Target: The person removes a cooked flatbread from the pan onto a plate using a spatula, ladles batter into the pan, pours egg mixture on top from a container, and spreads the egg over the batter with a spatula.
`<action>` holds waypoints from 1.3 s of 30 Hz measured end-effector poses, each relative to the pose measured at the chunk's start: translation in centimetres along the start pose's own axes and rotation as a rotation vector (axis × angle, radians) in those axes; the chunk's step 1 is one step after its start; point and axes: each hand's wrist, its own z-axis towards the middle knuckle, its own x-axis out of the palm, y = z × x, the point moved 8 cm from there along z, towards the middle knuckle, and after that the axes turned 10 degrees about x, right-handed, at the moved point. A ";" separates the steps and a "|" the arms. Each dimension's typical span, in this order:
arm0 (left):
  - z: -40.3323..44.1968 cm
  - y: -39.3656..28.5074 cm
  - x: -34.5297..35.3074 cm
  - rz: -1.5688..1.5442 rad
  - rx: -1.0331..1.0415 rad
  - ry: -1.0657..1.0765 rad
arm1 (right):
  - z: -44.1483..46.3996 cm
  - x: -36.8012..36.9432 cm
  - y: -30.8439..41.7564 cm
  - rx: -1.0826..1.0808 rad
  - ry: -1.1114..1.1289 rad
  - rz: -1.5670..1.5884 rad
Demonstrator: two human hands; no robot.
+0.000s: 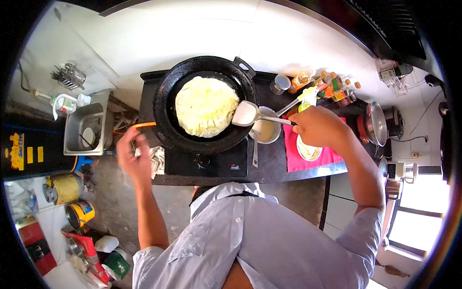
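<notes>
A pale yellow, round pancake lies in a large black pan on the cooktop. My right hand is closed around the handle of a spatula, whose wide blade is at the pancake's right edge. Left of the pan, my left hand has its fingers apart and holds nothing, just below an orange strip. A pot of pale batter with a ladle in it stands right of the pan. A plate of food rests on a red cloth, partly under my right hand.
Several bottles and jars line the back right, near a metal pan. A crumpled cloth lies at the counter's left front. Further left are a sink and a utensil holder. A yellow bucket stands on the floor.
</notes>
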 end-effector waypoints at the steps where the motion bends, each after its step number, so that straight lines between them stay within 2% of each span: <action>1: 1.2 -2.8 2.8 -0.105 -0.010 0.118 | -0.3 0.7 -0.1 -0.007 -0.022 0.035; 3: 2.0 -7.0 8.7 -0.100 0.214 0.406 | -0.7 2.2 -0.4 -0.019 -0.068 0.105; 7: -0.9 -7.9 18.9 -0.115 0.178 0.861 | -2.0 3.9 0.1 0.048 -0.170 0.028; 10: -3.0 -6.5 23.7 0.004 0.222 0.982 | -2.9 4.6 1.1 0.069 -0.203 0.023; 16: -4.7 -5.1 26.4 0.057 0.175 1.038 | -4.5 6.8 1.2 0.114 -0.190 0.217; 19: -4.4 -6.6 25.8 0.096 0.170 1.049 | -5.1 7.5 1.3 0.138 -0.184 0.274; 25: -4.5 -5.5 26.7 0.286 0.266 0.895 | -5.3 8.7 1.2 0.147 -0.221 0.366; 31: -3.4 -3.2 26.6 0.191 0.100 0.939 | -6.4 7.0 1.1 0.176 -0.162 0.317; 32: -2.7 -3.5 26.2 0.194 0.022 0.961 | -6.4 6.5 1.1 0.158 -0.143 0.285; 36: -1.5 -3.0 25.7 0.112 -0.012 0.929 | -5.1 6.3 2.5 0.057 0.022 0.211; 39: -1.0 -3.1 25.3 0.048 0.005 0.909 | -2.9 7.2 4.2 0.015 0.042 0.226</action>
